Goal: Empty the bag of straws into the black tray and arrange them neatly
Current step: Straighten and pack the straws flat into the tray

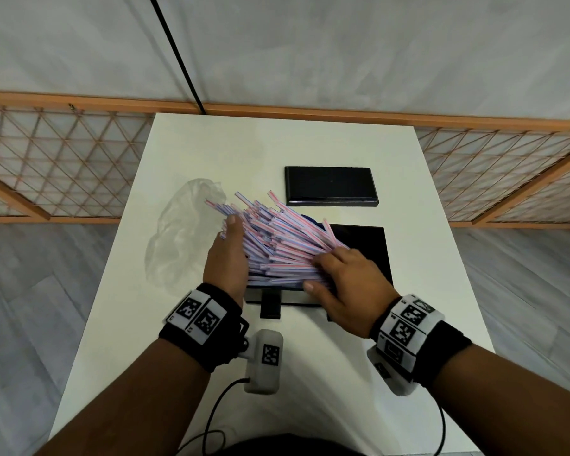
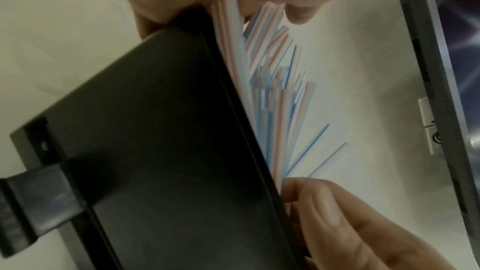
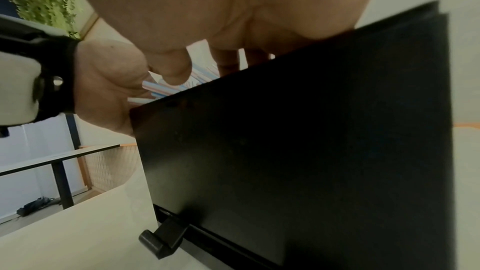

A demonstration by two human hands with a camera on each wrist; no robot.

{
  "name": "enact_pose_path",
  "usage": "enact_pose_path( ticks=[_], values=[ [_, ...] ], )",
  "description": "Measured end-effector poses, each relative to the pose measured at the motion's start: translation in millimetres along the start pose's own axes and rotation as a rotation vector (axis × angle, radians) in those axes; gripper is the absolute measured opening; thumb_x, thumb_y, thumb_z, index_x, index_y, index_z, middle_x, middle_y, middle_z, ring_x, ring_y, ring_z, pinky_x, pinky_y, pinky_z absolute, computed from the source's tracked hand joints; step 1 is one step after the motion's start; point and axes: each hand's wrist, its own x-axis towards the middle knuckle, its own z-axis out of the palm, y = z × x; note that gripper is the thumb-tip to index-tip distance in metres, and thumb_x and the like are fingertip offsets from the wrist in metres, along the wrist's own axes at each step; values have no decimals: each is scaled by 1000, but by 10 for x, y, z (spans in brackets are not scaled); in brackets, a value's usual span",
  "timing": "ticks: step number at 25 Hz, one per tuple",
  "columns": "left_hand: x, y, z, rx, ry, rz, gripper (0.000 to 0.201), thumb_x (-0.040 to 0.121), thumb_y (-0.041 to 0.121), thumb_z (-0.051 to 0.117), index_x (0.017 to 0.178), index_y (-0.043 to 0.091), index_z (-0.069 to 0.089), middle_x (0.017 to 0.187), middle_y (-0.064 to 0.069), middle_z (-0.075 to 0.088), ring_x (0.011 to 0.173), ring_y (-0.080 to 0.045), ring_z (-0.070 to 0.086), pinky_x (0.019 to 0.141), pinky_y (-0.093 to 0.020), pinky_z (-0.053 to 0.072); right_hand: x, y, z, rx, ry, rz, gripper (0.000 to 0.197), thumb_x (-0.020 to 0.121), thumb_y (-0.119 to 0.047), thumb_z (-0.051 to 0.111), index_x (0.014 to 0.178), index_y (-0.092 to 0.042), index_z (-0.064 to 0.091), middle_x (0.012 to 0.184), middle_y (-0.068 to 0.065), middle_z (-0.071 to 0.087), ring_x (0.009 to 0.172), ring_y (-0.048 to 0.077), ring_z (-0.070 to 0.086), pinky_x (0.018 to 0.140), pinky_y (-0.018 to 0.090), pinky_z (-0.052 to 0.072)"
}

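A fanned pile of pink-and-blue striped straws lies across the left part of the near black tray and sticks out past its far-left edge. My left hand stands edge-up at the pile's left side, palm pressed against the straw ends, thumb straight on top. My right hand holds the pile's right end, fingers curled over it and thumb underneath. The emptied clear plastic bag lies crumpled on the table to the left. The wrist views show the tray's dark side close up.
A second flat black tray or lid lies farther back on the white table. A small black tab juts from the near tray's front edge. Wooden lattice screens flank the table on both sides.
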Motion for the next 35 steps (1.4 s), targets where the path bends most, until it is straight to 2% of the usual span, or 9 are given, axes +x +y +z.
enact_pose_path(
  ticks=[3,6,9,12,20,24,28,32,35],
  values=[
    [-98,178,-34,43,60,4,77,66,87,59,106,22,73,105,0,75,105,-28,70,102,-50,50,66,-21,-21,-75,-41,41,65,82,-71,21,113,-26,56,111,1,59,107,29,54,90,39,46],
    [-213,291,-78,318,160,130,43,84,56,69,91,15,61,82,5,63,86,-25,62,80,-34,47,123,-37,-28,-101,-66,54,62,82,-73,22,106,-26,54,104,1,59,103,28,56,86,38,45],
    [-315,336,-87,513,127,203,48,72,63,79,89,20,64,82,10,66,77,-14,62,72,-30,46,141,-35,10,-17,-72,7,61,83,-73,27,108,-24,55,103,0,58,101,26,58,88,39,49],
    [-252,347,-81,653,140,245,42,83,54,72,83,13,64,77,5,64,77,-21,60,70,-28,39,108,-49,44,-78,-79,7,64,80,-78,27,112,-27,50,111,-2,58,107,25,55,93,41,46],
    [-263,453,-91,751,127,330,39,93,37,60,70,6,61,61,3,53,63,-20,45,65,-28,28,126,-131,73,-91,-90,68,64,77,-82,24,112,-31,41,117,-4,56,110,26,56,95,45,46],
    [-269,428,-64,676,119,307,44,88,33,64,56,5,50,51,-2,49,57,-23,47,60,-37,35,163,-174,82,-62,-52,70,56,78,-77,31,108,-31,43,112,-4,57,107,28,56,95,48,44],
    [-218,400,-29,557,130,253,40,83,33,66,68,-3,60,60,-15,60,60,-27,53,64,-44,49,222,-152,41,-14,39,61,57,80,-77,33,103,-27,43,108,-3,54,102,24,52,89,42,45],
    [-209,289,-48,478,87,156,59,77,67,65,100,14,58,93,-1,65,84,-22,61,77,-35,48,191,-79,-21,-13,101,60,61,74,-79,42,102,-25,45,104,-2,54,96,23,51,83,40,46],
    [-242,240,-21,277,80,158,49,100,54,49,129,15,54,115,2,61,102,-19,60,90,-31,44,121,18,7,27,147,-33,56,78,-72,49,97,-20,54,94,0,57,88,24,54,77,39,48]
  ],
)
